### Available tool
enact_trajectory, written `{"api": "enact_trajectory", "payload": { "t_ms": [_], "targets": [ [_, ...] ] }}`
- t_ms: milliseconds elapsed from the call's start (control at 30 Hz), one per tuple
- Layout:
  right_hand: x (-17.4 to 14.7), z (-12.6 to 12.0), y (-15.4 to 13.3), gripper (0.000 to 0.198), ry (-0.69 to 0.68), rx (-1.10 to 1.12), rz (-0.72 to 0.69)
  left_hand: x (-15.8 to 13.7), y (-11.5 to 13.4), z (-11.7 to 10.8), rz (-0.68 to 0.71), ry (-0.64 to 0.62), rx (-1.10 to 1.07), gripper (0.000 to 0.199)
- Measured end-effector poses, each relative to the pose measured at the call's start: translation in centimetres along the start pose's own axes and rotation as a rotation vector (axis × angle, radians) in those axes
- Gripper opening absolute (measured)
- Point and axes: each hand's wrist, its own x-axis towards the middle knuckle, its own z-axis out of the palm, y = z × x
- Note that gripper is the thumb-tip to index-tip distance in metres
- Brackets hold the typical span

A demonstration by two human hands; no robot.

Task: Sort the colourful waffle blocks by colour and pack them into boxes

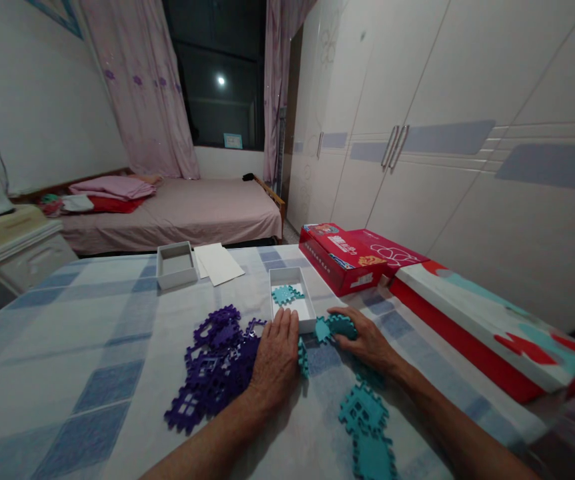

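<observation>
My right hand [362,337] grips a few teal foam-like puzzle pieces [341,325] with toothed edges, between thumb and fingers, just right of a small white box [309,303]. My left hand [280,343] reaches the box's front wall, back up and fingers together. Teal puzzle pieces [303,360] stick out edge-on at its right side, seemingly held under the palm; the thumb is hidden. Inside the box lies a teal toothed piece [285,294]. A heap of purple toothed pieces [217,367] touches or lies close to my left hand. More teal pieces [367,420] lie below my right forearm.
A grey-white empty box tray [175,265] and white cards [220,264] lie farther back on the checked tablecloth [67,373]. Red boxes [342,257] and a long red-and-white box [487,320] line the right side. Beyond stand a bed [207,203] and wardrobe [417,87].
</observation>
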Motion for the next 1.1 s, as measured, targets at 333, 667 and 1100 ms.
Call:
{"api": "enact_trajectory", "payload": {
  "t_ms": [333,667,1100],
  "targets": [
    [1.7,-1.4,2.3,0.031,0.326,0.568,0.455,0.0,0.0,0.0,0.006,-0.023,0.008,0.055],
    [7.4,-1.5,-4.3,0.028,0.077,0.828,0.436,0.0,0.0,0.6,0.001,0.032,0.006,0.054],
    [7.6,-0.9,-4.0,0.042,-0.052,-0.155,0.102,0.1,-0.1,-0.2,-0.017,0.046,-0.002,0.053]
  ]
}}
